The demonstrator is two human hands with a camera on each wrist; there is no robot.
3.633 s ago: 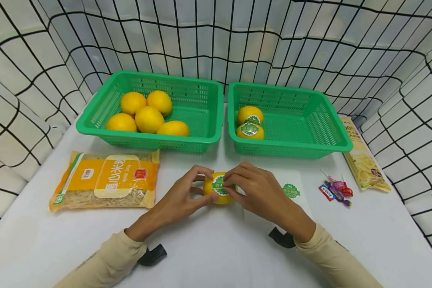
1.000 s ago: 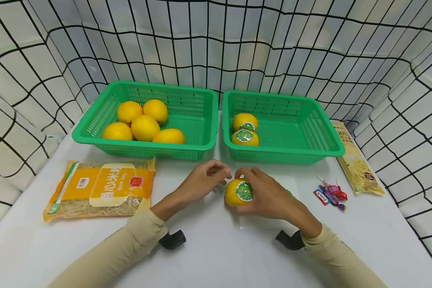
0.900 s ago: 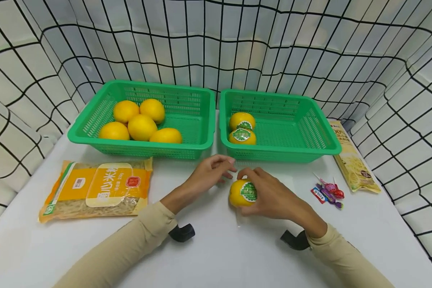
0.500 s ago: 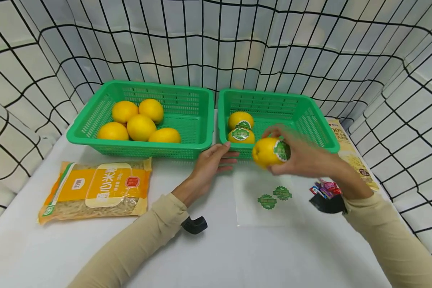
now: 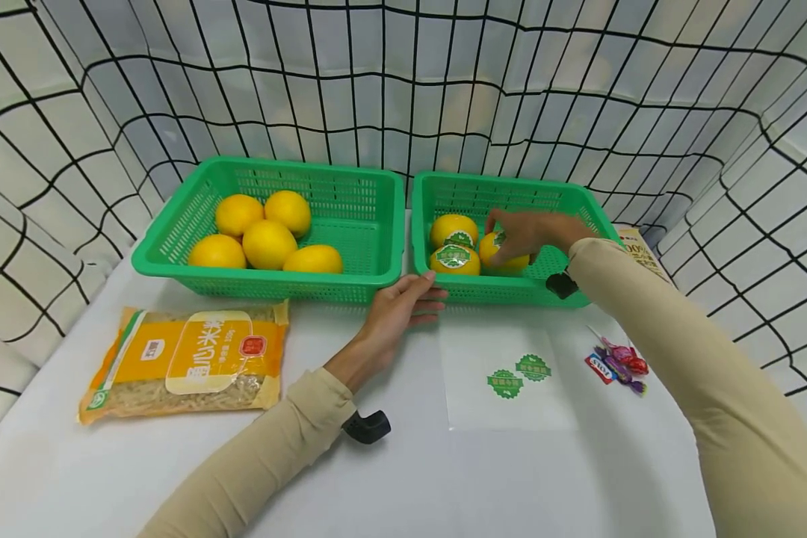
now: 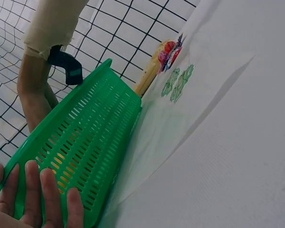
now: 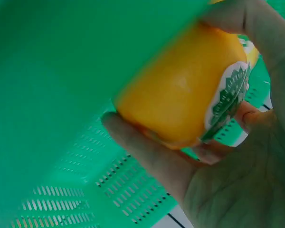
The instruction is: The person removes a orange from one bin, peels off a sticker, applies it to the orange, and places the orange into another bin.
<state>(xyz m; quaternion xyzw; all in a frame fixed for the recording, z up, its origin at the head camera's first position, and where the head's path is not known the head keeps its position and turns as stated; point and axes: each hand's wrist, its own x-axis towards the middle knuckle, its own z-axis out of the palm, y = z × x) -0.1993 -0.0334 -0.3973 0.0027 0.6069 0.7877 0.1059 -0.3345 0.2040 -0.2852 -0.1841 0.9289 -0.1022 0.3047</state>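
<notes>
My right hand [image 5: 523, 233] is inside the right green basket [image 5: 619, 237], gripping a yellow-orange orange [image 7: 180, 90] with a green-and-white sticker. The right wrist view shows thumb and fingers around it, low behind the basket wall. Left of this fruit lie two more stickered oranges [image 5: 454, 258]. My left hand [image 5: 395, 317] rests against the front left corner of that basket. Its fingers [image 6: 50, 190] lie fairly straight along the outer wall, the thumb near the rim. The left green basket [image 5: 376, 196] holds several oranges [image 5: 269, 244] on which no stickers show.
A clear sheet with two green stickers [image 5: 505, 384] lies in front of the right basket. Wrapped candies [image 5: 619, 364] are to its right. A noodle bag [image 5: 191, 364] lies front left, a yellow packet [image 5: 639, 250] behind my right arm. Black wire mesh [image 5: 413, 112] surrounds the table.
My right hand has carried the stickered orange from the table over the rim into the right basket. My left hand has let go of it and moved to that basket's corner.
</notes>
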